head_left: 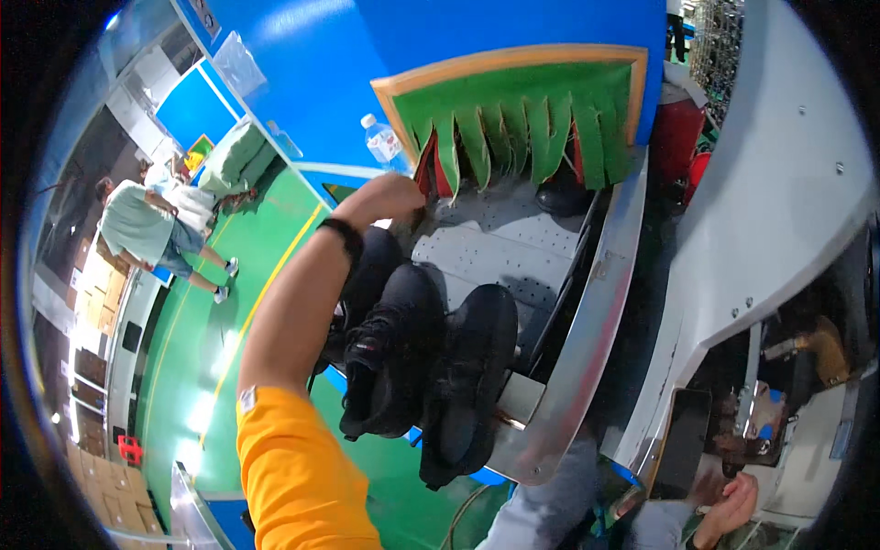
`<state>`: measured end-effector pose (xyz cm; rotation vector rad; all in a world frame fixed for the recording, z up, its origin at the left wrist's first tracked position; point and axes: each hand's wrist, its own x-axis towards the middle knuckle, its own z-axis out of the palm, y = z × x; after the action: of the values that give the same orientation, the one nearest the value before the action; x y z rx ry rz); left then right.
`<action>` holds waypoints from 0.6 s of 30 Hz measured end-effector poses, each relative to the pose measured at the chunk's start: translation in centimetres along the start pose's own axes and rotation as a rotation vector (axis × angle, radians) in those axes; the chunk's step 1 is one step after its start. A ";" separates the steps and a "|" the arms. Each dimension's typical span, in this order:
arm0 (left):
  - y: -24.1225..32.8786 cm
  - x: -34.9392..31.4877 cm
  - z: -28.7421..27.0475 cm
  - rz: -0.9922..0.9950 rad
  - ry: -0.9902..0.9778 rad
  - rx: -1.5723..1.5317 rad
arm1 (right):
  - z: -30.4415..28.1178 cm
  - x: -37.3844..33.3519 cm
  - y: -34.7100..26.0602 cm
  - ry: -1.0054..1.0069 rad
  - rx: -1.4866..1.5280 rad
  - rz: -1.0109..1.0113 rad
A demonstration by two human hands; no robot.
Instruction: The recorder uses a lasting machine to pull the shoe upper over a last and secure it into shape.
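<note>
My left arm, in a yellow sleeve with a black wristband, stretches over a perforated grey conveyor. My left hand (pixel 392 194) is bent down and closed at its far left side, by the green strip curtain (pixel 513 137). Its fingertips are mostly hidden, with a dark bit beneath them that I cannot make out. Just below it are black lace-up shoes: one partly behind my forearm (pixel 371 266), a middle shoe (pixel 396 344) and a right-hand shoe (pixel 469 376), at the conveyor's near end. At the lower right my right hand (pixel 733 502) lies with fingers loosely apart, near a dark phone (pixel 683 440).
Another dark shoe (pixel 564 197) sits under the curtain in the wooden-framed opening. A plastic bottle (pixel 383 142) stands beside the blue housing (pixel 330 73). A white machine body (pixel 761 183) rises at right. Farther left, a person (pixel 142 220) walks on the green floor (pixel 220 302).
</note>
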<state>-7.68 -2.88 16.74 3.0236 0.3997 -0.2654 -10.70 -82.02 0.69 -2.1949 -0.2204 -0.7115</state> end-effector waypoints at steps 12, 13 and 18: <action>10.8 -11.0 -2.7 0.090 -0.111 -0.167 | -0.4 1.0 -5.0 -0.073 -0.205 -0.178; 12.2 -13.8 -3.4 0.040 -0.141 -0.200 | -1.4 0.4 -3.5 -0.106 -0.302 -0.104; 9.8 -25.5 1.0 0.151 -0.045 -0.219 | -0.2 -0.3 3.4 -0.013 0.211 0.107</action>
<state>-29.47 -18.79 20.99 2.8083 0.1823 -0.2600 -9.77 -84.44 -1.60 -1.9947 -0.1748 -0.5875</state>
